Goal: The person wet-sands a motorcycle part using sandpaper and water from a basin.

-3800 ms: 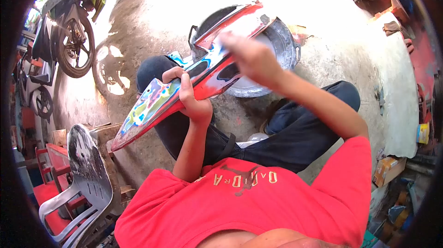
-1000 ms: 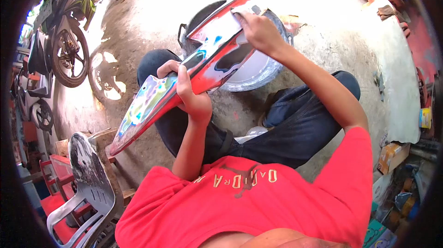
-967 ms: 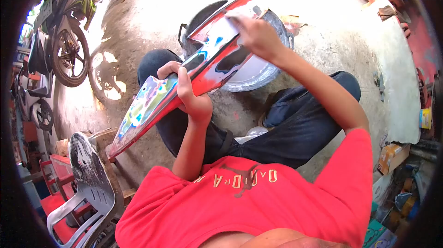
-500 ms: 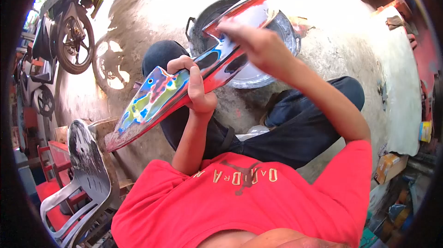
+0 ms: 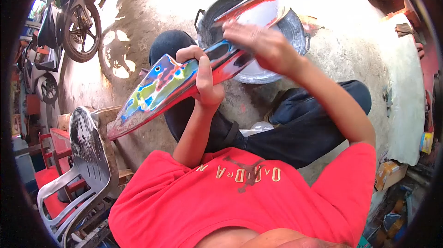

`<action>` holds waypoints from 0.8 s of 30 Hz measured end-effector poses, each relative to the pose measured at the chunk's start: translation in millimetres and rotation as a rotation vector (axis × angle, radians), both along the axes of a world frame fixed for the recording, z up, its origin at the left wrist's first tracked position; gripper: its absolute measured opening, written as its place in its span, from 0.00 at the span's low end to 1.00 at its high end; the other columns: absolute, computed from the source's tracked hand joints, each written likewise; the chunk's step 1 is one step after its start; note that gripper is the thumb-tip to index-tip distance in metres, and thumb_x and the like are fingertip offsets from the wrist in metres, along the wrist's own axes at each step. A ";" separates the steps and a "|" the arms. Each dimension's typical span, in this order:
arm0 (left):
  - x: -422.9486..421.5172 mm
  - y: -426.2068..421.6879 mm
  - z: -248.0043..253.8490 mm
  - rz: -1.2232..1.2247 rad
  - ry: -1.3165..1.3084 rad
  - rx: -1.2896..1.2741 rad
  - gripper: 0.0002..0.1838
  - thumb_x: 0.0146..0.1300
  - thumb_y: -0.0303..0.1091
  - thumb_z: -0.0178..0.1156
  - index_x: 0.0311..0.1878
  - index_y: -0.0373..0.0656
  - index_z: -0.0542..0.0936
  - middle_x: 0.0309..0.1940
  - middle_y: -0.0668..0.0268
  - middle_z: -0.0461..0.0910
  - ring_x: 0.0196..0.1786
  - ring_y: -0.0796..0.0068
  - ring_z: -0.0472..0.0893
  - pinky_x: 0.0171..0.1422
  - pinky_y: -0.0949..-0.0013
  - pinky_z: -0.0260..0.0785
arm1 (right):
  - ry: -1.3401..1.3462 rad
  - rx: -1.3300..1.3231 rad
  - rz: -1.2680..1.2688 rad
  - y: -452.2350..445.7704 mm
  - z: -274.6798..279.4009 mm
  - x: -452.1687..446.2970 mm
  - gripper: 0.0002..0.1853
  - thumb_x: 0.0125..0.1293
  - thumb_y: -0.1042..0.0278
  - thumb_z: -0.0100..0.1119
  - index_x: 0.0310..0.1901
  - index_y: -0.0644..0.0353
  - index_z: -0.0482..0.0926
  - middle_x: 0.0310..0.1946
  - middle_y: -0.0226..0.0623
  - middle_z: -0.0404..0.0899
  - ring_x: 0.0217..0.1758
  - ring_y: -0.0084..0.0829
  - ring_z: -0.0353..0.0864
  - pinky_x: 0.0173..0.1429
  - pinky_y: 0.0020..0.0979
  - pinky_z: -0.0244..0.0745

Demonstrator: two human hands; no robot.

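A long pointed panel (image 5: 161,86), patched in red, white, blue, green and black, lies slantwise above my lap, its narrow tip to the lower left. My left hand (image 5: 203,76) is wrapped round its middle, thumb across the upper face. My right hand (image 5: 267,47) lies over the panel's upper part, fingers pressed together and slightly blurred; whatever is under them is hidden. Beneath the panel's far end, a round grey basin (image 5: 300,29) with side handles stands on the floor, partly covered by the panel.
My bent legs (image 5: 304,132) surround the near side of the basin. A worn grey plastic chair (image 5: 90,155) stands at lower left, beside red chairs. Motorcycles (image 5: 80,26) are at upper left. On the right are a pale slab (image 5: 404,95) and a cardboard box (image 5: 390,174).
My right hand has moved down along the panel toward my left hand, its fingers now flatter. Panel, left hand and basin appear slightly farther right and up, as the view shifts.
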State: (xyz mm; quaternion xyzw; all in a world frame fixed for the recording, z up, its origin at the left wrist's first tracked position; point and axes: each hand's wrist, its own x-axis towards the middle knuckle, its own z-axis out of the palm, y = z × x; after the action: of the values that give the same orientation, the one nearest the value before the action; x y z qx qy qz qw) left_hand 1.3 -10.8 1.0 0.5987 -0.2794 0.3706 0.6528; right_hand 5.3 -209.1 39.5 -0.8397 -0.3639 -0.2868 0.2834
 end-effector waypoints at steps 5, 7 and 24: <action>5.2 -2.1 -4.7 0.057 0.087 -0.018 0.12 0.68 0.31 0.52 0.48 0.30 0.72 0.47 0.57 0.69 0.50 0.70 0.69 0.59 0.63 0.65 | 0.687 0.102 -0.567 -30.3 -3.7 32.7 0.20 0.76 0.74 0.52 0.68 0.59 0.76 0.61 0.53 0.81 0.65 0.48 0.82 0.65 0.42 0.80; 2.3 -2.5 -0.9 0.061 0.232 -0.058 0.13 0.70 0.32 0.52 0.49 0.31 0.71 0.47 0.59 0.69 0.51 0.70 0.70 0.62 0.64 0.65 | 0.408 0.094 -0.374 -17.4 -12.0 24.5 0.22 0.73 0.77 0.56 0.67 0.60 0.77 0.62 0.53 0.81 0.67 0.47 0.81 0.68 0.43 0.78; 5.5 -2.8 1.9 -0.016 0.351 -0.322 0.14 0.78 0.34 0.51 0.59 0.35 0.74 0.55 0.58 0.68 0.56 0.74 0.70 0.68 0.67 0.64 | -0.028 -0.001 -0.052 -4.4 -16.5 11.0 0.23 0.69 0.76 0.53 0.66 0.60 0.78 0.63 0.48 0.82 0.65 0.42 0.83 0.70 0.40 0.78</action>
State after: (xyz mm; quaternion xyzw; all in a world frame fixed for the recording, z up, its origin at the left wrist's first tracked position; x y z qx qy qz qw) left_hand 6.8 -13.6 3.0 0.5397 -0.1036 0.2953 0.7815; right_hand 16.2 -213.5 22.9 -0.8449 -0.3458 -0.3056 0.2705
